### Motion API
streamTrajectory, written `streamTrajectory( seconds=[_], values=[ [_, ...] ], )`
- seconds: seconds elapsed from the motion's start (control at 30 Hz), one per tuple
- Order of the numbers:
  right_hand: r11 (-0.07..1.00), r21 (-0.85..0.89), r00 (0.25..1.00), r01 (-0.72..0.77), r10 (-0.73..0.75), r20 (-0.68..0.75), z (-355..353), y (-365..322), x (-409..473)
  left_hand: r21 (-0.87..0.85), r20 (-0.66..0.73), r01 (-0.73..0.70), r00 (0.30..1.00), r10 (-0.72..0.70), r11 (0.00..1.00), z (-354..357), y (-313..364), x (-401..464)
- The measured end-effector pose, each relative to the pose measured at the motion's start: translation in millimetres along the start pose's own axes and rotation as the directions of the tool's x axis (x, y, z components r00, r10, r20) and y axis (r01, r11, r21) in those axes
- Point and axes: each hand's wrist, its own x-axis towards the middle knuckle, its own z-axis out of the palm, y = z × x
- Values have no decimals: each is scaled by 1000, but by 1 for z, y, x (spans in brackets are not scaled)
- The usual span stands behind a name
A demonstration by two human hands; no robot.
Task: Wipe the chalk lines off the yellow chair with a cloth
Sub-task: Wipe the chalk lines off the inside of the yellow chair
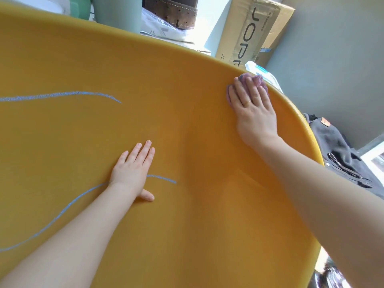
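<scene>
On yellow chair (pixel 176 90): two blue chalk lines (pixel 62 94) unwiped.

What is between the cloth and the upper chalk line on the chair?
Nothing: in the head view only bare yellow chair lies between the cloth and the upper chalk line.

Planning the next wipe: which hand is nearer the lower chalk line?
Left. The left hand lies flat across the lower chalk line; the right hand presses the cloth near the chair's far rim.
</scene>
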Motion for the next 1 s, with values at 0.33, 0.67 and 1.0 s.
streamTrajectory(
  seconds=[0.33, 0.67, 1.0],
  values=[
    [970, 188, 927, 152, -206, 314, 35, -83, -112, 2, 61, 75, 995, -75, 997, -12, 14, -10],
    [986, 39, 978, 159, -163, 129, -8, 9, -76, -215, -127, -101, 989, 74, 971, -47, 46, -51],
    [980, 183, 956, 78, -126, 266, -5, -27, -132, -192, -23, -65, 998, 61, 979, -36, 72, -34]
  ],
)
